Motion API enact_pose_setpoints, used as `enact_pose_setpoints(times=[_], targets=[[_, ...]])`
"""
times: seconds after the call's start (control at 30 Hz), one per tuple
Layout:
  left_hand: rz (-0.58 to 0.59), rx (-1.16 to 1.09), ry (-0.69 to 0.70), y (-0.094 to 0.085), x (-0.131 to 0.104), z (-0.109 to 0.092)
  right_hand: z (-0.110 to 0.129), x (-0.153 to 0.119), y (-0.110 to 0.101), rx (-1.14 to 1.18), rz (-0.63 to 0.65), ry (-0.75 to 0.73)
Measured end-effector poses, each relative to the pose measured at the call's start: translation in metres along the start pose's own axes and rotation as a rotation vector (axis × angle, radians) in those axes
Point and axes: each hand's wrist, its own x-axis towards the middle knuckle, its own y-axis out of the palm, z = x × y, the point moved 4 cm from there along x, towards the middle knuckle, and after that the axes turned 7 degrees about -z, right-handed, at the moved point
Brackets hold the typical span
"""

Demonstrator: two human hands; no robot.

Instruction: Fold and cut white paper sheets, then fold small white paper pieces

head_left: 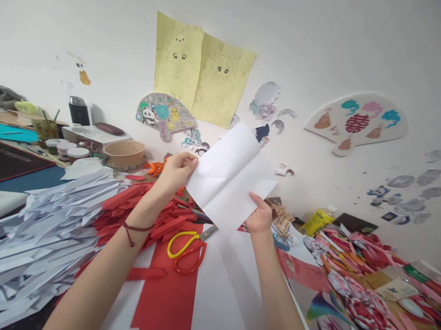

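Observation:
A white sheet of paper [238, 180] with a crease across its middle is held up in the air between both hands. My left hand [179, 170] pinches its left edge between thumb and fingers. On the lower right side, my right hand [260, 214] grips the sheet, its thumb on the front and the other fingers mostly behind it. Below the paper lie scissors [188, 252] with one yellow and one red handle loop, resting on red paper [167, 300] and white paper [229, 288]. The scissor tips are near the sheet's lower corner.
Folded white paper strips [42, 239] heap up at the left, with folded red strips [129, 209] beside them. A round tan bowl [124, 154] and jars stand behind. Ribbons [365, 291] and a yellow bottle [318, 220] lie at the right. Drawings [203, 75] hang on the wall.

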Motion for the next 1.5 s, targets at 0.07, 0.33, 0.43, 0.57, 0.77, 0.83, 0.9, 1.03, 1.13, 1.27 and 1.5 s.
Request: enact_pose_setpoints(times=[0.07, 0.33, 0.43, 0.57, 0.77, 0.83, 0.9, 1.03, 1.13, 1.27, 1.5], targets=[[-0.026, 0.108, -0.029, -0.001, 0.005, 0.012, 0.001, -0.001, 0.003, -0.002, -0.021, 0.019], [-0.077, 0.451, 0.102, 0.006, 0.003, 0.017, 0.001, -0.001, 0.012, 0.006, -0.094, 0.087], [-0.244, 0.832, 0.444, 0.014, -0.019, -0.015, 0.001, -0.003, 0.014, 0.049, -0.121, 0.107], [-0.209, 0.948, 0.686, 0.041, -0.044, -0.031, -0.002, -0.006, 0.019, 0.075, -0.126, 0.139], [-0.007, 0.719, 0.657, 0.069, -0.053, -0.010, -0.003, -0.011, 0.026, 0.079, -0.060, 0.111], [0.050, 0.597, 0.617, 0.072, -0.053, -0.008, -0.003, -0.012, 0.026, 0.067, -0.073, 0.084], [0.071, 0.512, 0.574, 0.072, -0.054, -0.009, -0.002, -0.013, 0.026, 0.052, -0.074, 0.074], [0.021, 0.489, 0.569, 0.068, -0.057, -0.014, -0.001, -0.015, 0.028, 0.045, -0.054, 0.086], [-0.040, 0.579, 0.662, 0.066, -0.059, -0.020, 0.001, -0.015, 0.030, 0.063, -0.024, 0.085], [-0.033, 0.733, 0.741, 0.067, -0.061, -0.023, 0.001, -0.014, 0.031, 0.066, 0.018, 0.085], [-0.058, 0.787, 0.723, 0.066, -0.059, -0.022, -0.002, -0.014, 0.031, 0.031, 0.046, 0.109]])
